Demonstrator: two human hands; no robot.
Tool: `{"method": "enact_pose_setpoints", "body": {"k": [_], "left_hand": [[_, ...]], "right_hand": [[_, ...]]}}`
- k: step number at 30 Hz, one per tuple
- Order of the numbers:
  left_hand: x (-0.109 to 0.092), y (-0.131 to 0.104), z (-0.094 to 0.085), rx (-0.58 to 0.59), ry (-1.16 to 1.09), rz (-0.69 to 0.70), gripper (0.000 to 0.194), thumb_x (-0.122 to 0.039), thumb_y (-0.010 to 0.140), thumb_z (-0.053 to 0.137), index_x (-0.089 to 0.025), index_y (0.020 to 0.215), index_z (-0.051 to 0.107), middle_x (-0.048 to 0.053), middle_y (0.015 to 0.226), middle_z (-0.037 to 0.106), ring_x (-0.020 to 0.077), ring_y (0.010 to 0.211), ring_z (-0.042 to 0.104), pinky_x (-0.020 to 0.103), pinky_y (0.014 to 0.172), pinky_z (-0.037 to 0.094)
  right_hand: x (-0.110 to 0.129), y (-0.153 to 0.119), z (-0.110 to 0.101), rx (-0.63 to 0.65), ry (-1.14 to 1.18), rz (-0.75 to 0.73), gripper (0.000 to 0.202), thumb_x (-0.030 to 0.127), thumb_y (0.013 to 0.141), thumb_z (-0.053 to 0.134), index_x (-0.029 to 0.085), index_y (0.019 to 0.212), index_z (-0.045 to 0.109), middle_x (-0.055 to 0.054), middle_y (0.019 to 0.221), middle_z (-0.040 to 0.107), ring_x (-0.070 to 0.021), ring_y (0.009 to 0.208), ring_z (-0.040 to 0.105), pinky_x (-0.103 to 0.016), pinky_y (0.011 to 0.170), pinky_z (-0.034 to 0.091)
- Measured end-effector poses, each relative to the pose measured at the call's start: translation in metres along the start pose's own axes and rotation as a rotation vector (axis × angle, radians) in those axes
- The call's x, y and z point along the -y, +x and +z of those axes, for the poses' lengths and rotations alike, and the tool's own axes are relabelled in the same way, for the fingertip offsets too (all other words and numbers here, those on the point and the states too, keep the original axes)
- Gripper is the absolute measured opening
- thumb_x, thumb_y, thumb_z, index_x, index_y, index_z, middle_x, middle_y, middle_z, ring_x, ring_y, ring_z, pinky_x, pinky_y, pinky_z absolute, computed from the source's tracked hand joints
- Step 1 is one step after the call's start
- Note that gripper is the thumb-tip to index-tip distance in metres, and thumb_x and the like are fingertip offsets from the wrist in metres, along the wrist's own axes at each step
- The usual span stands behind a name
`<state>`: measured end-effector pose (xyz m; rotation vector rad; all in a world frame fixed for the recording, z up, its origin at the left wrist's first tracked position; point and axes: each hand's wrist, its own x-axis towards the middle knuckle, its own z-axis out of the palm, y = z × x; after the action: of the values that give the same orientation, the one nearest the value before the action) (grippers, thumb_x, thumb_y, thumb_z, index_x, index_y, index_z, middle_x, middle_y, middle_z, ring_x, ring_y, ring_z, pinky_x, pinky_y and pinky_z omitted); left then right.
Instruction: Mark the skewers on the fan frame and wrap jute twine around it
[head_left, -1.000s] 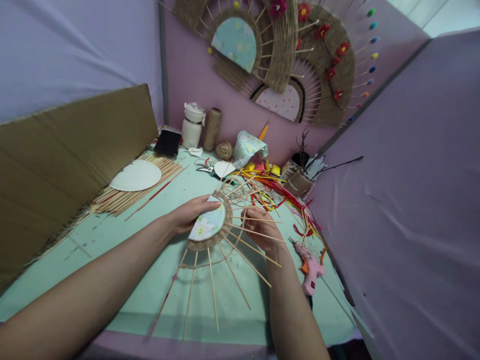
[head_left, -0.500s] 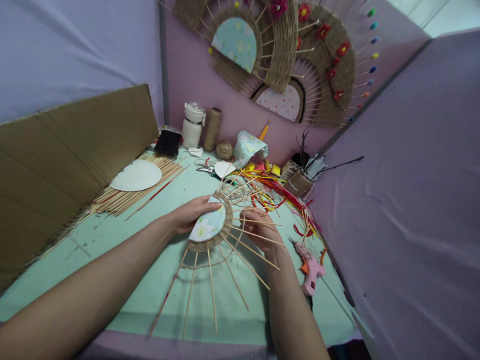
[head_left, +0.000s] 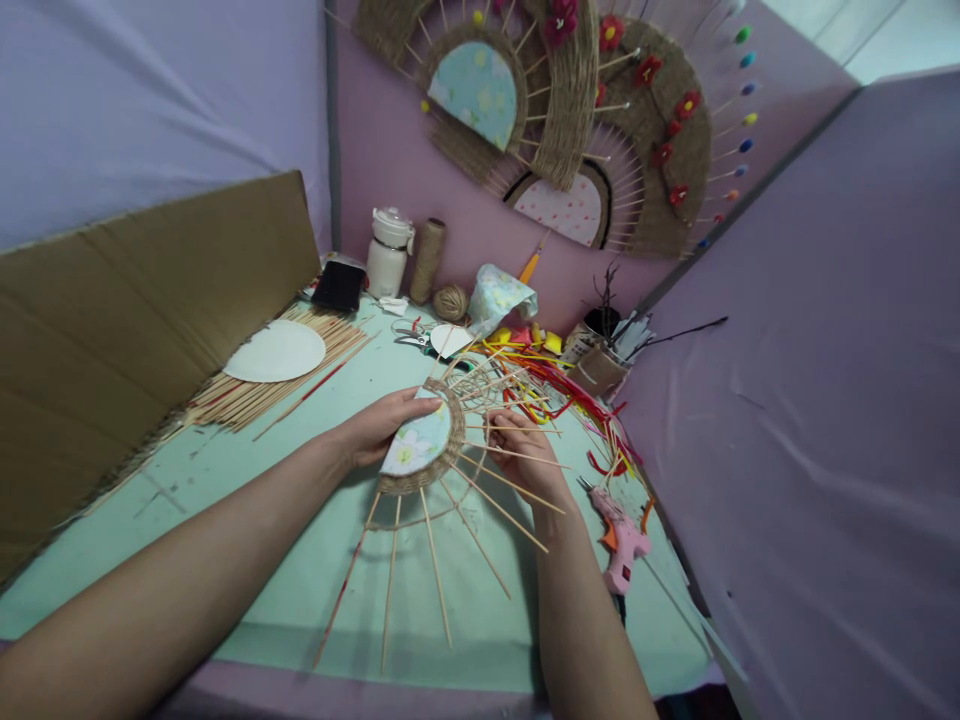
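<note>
My left hand (head_left: 382,425) grips a half-round panel (head_left: 421,440) covered in pale blue flowered cloth, its thumb flat on the cloth and the fingers hidden beneath. A band of woven twine (head_left: 411,482) runs round the panel's curved edge, and thin wooden sticks (head_left: 431,555) fan out from it. On the right side, my right hand (head_left: 517,450) pinches a strand of twine (head_left: 480,478) among the sticks. That strand curves loosely across the lower sticks, a little way out from the woven band.
A pink glue gun (head_left: 619,540) lies right of my right forearm. Beyond the panel are tangled coloured pipe cleaners (head_left: 555,375), pliers (head_left: 420,340) and a twine ball (head_left: 451,301). At left, a white oval (head_left: 276,351) rests on loose sticks beside a cardboard sheet (head_left: 165,300).
The panel has turned slightly, its lower stick ends swinging to the right and up a little. My right hand has shifted slightly up, still pinching the twine. My left hand keeps its hold.
</note>
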<state>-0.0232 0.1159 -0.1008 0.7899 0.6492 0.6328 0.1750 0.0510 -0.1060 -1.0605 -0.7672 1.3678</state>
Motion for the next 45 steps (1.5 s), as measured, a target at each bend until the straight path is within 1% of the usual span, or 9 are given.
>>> {"method": "enact_pose_setpoints", "body": {"k": [4,7,20,23,28,34,38,40,45], "left_hand": [[0.0,0.0,0.0,-0.015,0.003,0.001,0.009,-0.018,0.08,0.066,-0.014,0.086,0.06,0.002,0.067,0.069,0.0116,0.054,0.064,0.02,0.051,0.052],[0.001,0.0,-0.001,-0.018,0.016,-0.001,0.009,-0.019,0.081,0.065,-0.014,0.086,0.06,0.003,0.068,0.069,0.0115,0.055,0.064,0.02,0.051,0.052],[0.001,0.001,0.0,-0.022,0.033,-0.016,0.003,-0.016,0.083,0.062,-0.013,0.083,0.061,0.002,0.065,0.068,0.011,0.052,0.063,0.019,0.048,0.05],[0.001,0.001,0.001,-0.021,0.045,-0.022,0.004,-0.017,0.082,0.063,-0.013,0.083,0.061,0.002,0.064,0.068,0.0113,0.051,0.062,0.019,0.046,0.048],[0.002,0.001,0.0,-0.018,0.056,-0.005,0.009,-0.019,0.079,0.067,-0.014,0.084,0.061,0.003,0.065,0.068,0.0119,0.052,0.062,0.019,0.047,0.048],[0.003,0.002,-0.001,-0.025,0.065,-0.011,0.012,-0.021,0.078,0.068,-0.014,0.085,0.061,0.003,0.067,0.068,0.0123,0.053,0.062,0.02,0.047,0.048],[0.002,0.001,0.001,-0.018,0.088,-0.03,0.013,-0.021,0.078,0.067,-0.013,0.088,0.061,0.003,0.069,0.069,0.0124,0.053,0.063,0.02,0.047,0.048],[0.002,0.0,0.001,-0.012,0.085,-0.033,0.014,-0.02,0.078,0.067,-0.013,0.088,0.062,0.003,0.069,0.069,0.0125,0.053,0.063,0.02,0.048,0.049],[0.001,0.0,0.002,-0.023,0.092,-0.039,0.016,-0.021,0.076,0.069,-0.013,0.086,0.061,0.003,0.066,0.068,0.0122,0.05,0.061,0.02,0.046,0.047]], "right_hand": [[0.0,-0.002,0.003,-0.037,-0.021,-0.035,0.018,0.026,0.057,0.081,0.02,0.073,0.073,0.0,0.07,0.062,-0.0093,0.06,0.05,-0.021,0.053,0.041],[0.001,-0.004,0.005,-0.06,-0.031,-0.049,0.016,0.023,0.057,0.08,0.021,0.071,0.073,-0.001,0.072,0.065,-0.0099,0.062,0.051,-0.023,0.057,0.043],[0.003,-0.006,0.007,-0.073,-0.052,-0.058,0.014,0.02,0.057,0.076,0.021,0.07,0.075,-0.001,0.077,0.067,-0.0105,0.062,0.05,-0.024,0.057,0.041],[0.004,-0.008,0.01,-0.068,-0.055,-0.059,0.015,0.022,0.058,0.077,0.02,0.072,0.075,0.0,0.073,0.064,-0.0098,0.061,0.049,-0.022,0.055,0.039],[0.004,-0.006,0.009,-0.089,-0.106,-0.069,0.022,0.025,0.06,0.078,0.021,0.081,0.074,0.0,0.074,0.062,-0.0094,0.06,0.048,-0.021,0.052,0.037],[-0.005,0.0,0.004,-0.096,-0.158,-0.109,0.017,0.028,0.061,0.08,0.019,0.071,0.07,0.003,0.065,0.057,-0.0076,0.053,0.042,-0.022,0.05,0.032],[-0.006,0.0,0.002,-0.072,-0.183,-0.142,0.016,0.029,0.063,0.079,0.019,0.072,0.07,0.004,0.061,0.053,-0.0068,0.051,0.037,-0.022,0.048,0.027],[-0.006,0.0,0.002,-0.062,-0.194,-0.157,0.016,0.029,0.063,0.078,0.019,0.073,0.07,0.005,0.059,0.052,-0.0071,0.05,0.036,-0.023,0.048,0.027],[-0.007,0.0,0.001,-0.063,-0.206,-0.189,0.016,0.031,0.063,0.078,0.02,0.073,0.07,0.004,0.062,0.055,-0.0077,0.051,0.037,-0.024,0.049,0.028]]}}
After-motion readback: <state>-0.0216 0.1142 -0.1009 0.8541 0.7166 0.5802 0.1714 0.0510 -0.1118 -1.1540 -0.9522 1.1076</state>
